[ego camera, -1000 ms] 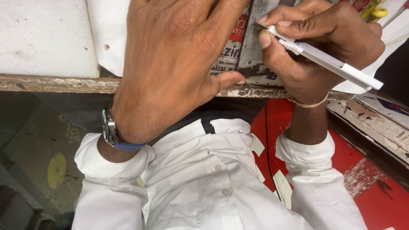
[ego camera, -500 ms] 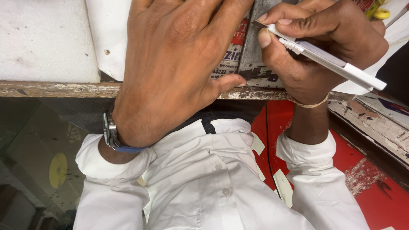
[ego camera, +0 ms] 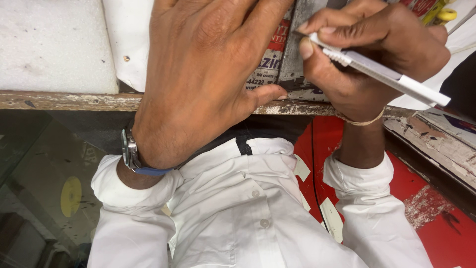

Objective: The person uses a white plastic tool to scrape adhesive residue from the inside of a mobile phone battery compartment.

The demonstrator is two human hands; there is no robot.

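My left hand (ego camera: 203, 74) lies flat, palm down, pressing a printed sheet (ego camera: 271, 64) onto the worn wooden table edge (ego camera: 64, 100). A wristwatch with a blue strap (ego camera: 130, 151) sits on that wrist. My right hand (ego camera: 367, 59) grips a white utility knife (ego camera: 382, 74), its tip down on a grey metal straightedge or strip (ego camera: 292, 54) next to the left fingers. A thread band (ego camera: 361, 120) circles the right wrist. The blade tip is hidden by my fingers.
A white foam board (ego camera: 49, 44) and a white sheet (ego camera: 124, 44) lie at the left on the table. Below are my white shirt (ego camera: 248, 213), a red surface (ego camera: 446, 233) at the right, and a dark floor with a yellow spot (ego camera: 72, 196) at the left.
Both hands have stayed almost in place; the knife hand has shifted very slightly along the strip.
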